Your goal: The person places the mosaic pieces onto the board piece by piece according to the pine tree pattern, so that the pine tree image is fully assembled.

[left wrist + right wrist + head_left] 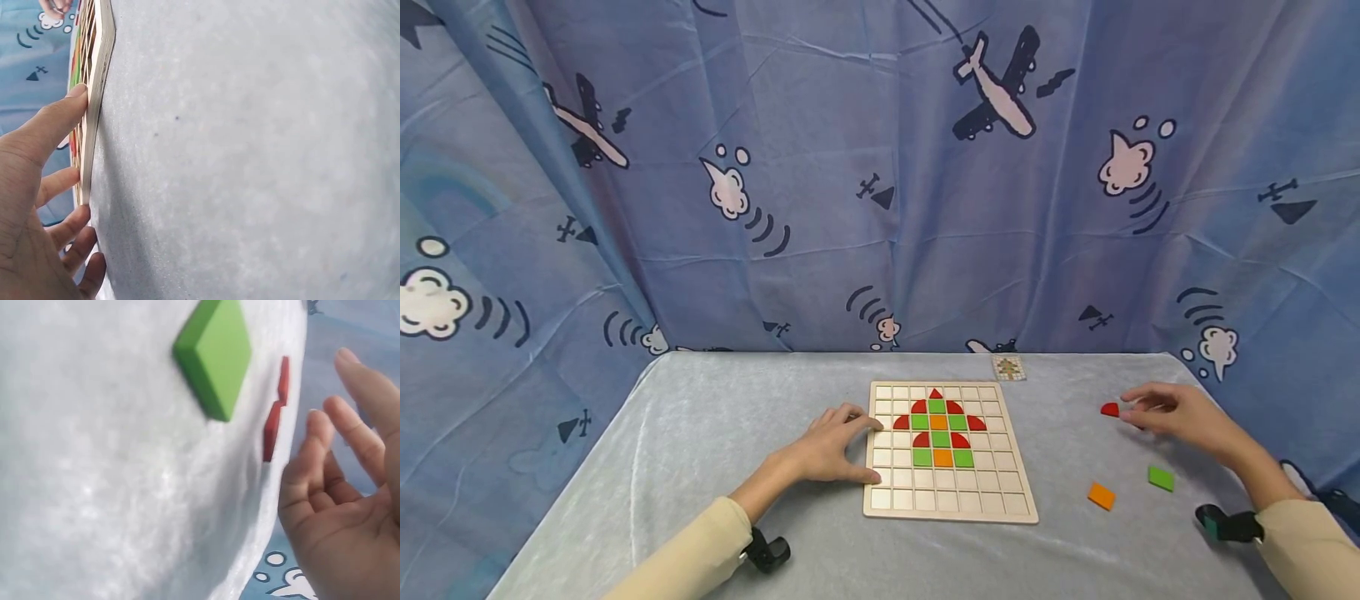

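A light wooden grid board (951,517) lies flat on the table, with red, green and orange pieces set in its cells in a tree-like shape. My left hand (831,446) rests at the board's left edge, thumb and fingertips spread along it; the left wrist view shows the thumb on the rim. On the right, my right hand (1183,417) hovers with loosely bent fingers close over a red rounded piece (1109,409). Two red pieces (272,431) lie end to end in the right wrist view, apart from the fingers, which hold nothing.
Nearer the front, a green square tile (1161,478) and an orange square tile (1101,497) lie loose to the board's right. Behind the board is a small card (1008,367) with a tree pattern. A blue printed curtain (820,200) hangs along the table's back edge.
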Demonstrator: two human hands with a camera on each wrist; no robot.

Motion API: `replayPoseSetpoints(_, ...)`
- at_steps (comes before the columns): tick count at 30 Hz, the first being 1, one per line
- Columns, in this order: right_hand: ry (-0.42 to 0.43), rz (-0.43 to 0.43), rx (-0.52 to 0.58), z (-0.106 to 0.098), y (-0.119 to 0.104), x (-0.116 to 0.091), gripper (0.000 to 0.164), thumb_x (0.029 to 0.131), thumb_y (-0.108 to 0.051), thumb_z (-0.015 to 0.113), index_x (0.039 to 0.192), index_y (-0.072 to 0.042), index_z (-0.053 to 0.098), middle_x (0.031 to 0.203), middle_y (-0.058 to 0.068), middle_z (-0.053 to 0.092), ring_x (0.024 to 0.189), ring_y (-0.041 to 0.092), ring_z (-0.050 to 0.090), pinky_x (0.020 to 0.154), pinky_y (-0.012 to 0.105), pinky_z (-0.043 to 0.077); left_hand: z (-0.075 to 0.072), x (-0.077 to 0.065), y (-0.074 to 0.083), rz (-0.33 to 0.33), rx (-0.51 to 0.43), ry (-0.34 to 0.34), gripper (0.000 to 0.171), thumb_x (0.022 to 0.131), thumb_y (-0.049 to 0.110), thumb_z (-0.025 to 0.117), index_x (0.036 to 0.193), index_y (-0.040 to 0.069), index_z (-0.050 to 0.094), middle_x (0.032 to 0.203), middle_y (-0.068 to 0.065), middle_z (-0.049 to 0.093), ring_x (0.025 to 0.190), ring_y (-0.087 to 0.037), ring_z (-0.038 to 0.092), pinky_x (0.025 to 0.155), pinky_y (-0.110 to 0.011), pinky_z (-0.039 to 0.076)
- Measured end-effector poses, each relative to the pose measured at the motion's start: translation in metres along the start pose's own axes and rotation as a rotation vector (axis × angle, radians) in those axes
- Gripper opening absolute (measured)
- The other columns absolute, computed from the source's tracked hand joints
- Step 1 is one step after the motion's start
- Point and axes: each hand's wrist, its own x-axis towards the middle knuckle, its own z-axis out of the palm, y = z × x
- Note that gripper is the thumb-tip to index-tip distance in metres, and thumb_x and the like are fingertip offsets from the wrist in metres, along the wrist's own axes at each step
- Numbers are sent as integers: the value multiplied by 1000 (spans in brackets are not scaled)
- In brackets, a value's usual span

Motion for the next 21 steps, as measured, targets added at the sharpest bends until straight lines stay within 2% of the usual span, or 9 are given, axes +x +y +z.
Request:
replayPoseSetpoints(7,42,-49,-31,4,9,12,51,87,-37,75,123,-2,65,82,2,61,64,14,52,56,25,41,0,0,1,-8,8,-10,74,76,58,77,139,28,52,143,-1,44,128,-23,42,105,-50,37)
replayPoseSetpoints(15,23,-61,-61,7,14,27,47,83,-32,79,118,-2,68,68,-1,50,60,8,44,54,26,33,-1,0,1,-3,10,-8,75,76,60,77,139,27,52,143,-2,44,127,-23,42,103,-50,38)
replayPoseSetpoints(21,25,-48,-71,7,8,30,45,82,-30,80,113,-1,70,67,-3,45,59,8,41,53,26,32,-2,-1,1,-4,5,-9,75,76,59,77,139,27,52,143,-3,44,127,-24,42,103,-51,38)
